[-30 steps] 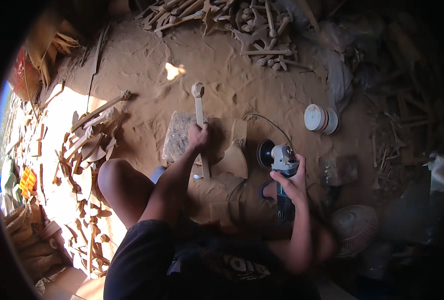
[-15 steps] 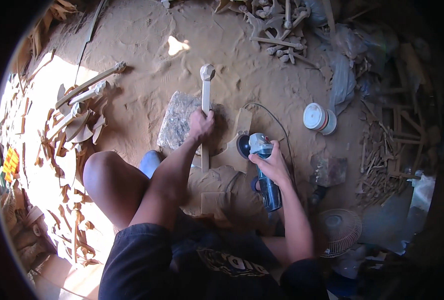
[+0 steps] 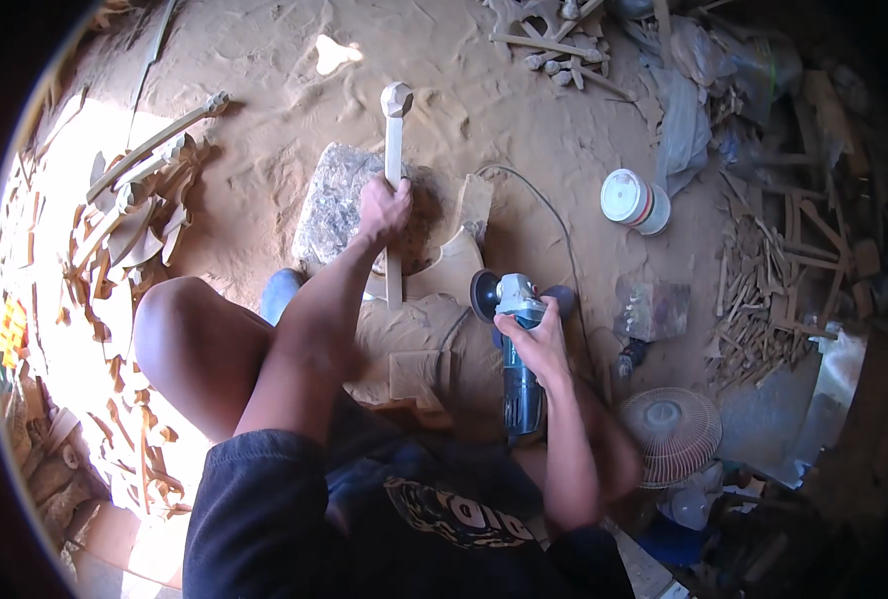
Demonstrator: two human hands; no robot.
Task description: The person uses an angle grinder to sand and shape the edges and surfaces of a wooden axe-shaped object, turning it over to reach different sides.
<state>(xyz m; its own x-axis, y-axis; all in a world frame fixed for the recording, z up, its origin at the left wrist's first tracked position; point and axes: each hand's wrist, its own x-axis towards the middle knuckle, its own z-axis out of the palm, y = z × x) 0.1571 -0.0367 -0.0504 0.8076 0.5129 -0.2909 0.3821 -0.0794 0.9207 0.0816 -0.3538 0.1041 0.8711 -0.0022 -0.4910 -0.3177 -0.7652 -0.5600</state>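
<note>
My left hand [image 3: 385, 210] is closed around the shaft of a pale stick with a faceted knob [image 3: 396, 100] at its far end, which looks like carved wood. The stick stretches across the right part of a rough grey block [image 3: 336, 205] on the ground. To the right and nearer to me, my right hand [image 3: 537, 342] grips a teal and black angle grinder [image 3: 522, 384]. Its round disc [image 3: 484, 295] faces left, apart from the stick. Whether the disc is spinning I cannot tell. Between them lies a curved pale board [image 3: 454, 265].
A cord [image 3: 549, 205] curves over the sandy ground to the right. A white tub [image 3: 626, 197], a stained box [image 3: 654, 307] and a fan [image 3: 669, 434] stand on the right. Knobbed sticks [image 3: 154, 150] and offcuts are piled at left; more pieces [image 3: 554, 45] lie at the far side.
The grinder has come nearer to my body and turned more upright, away from the curved board. My left hand keeps its hold on the stick. The whole view has shifted slightly.
</note>
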